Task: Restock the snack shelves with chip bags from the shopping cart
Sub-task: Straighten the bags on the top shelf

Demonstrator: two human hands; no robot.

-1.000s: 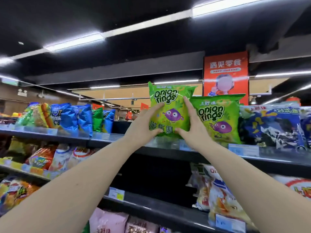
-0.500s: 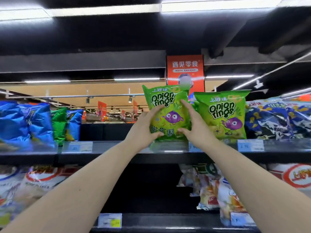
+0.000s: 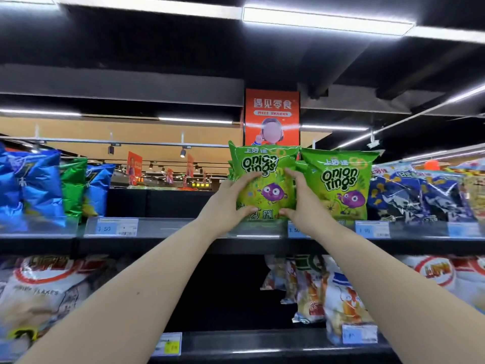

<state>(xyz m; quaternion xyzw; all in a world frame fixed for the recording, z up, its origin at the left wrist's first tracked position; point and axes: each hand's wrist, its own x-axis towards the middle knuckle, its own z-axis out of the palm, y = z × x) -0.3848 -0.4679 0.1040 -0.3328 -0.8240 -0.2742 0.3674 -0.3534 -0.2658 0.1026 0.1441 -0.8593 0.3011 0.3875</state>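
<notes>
Left of frame: blue foil bags (image 3: 34,187), upright on top shelf (image 3: 170,243). Centre: left hand (image 3: 225,203), fingers and thumb clasping the left edge of the green onion-rings bag (image 3: 265,185), which stands upright on the same shelf. Right hand (image 3: 301,203) clasps the bag's right edge. Just beside, right: second onion-rings bag (image 3: 339,185). Far right: dark blue bags (image 3: 414,195).

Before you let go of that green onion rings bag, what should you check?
1. Left hand and right hand both grip the held bag: ok.
2. Held bag upright, front facing out: ok.
3. Its bottom resting on the top shelf: cannot tell, the shelf lip hides it.
4. Sits beside the matching neighbour bag: ok.
5. Will stand alone once released: cannot tell.
</notes>
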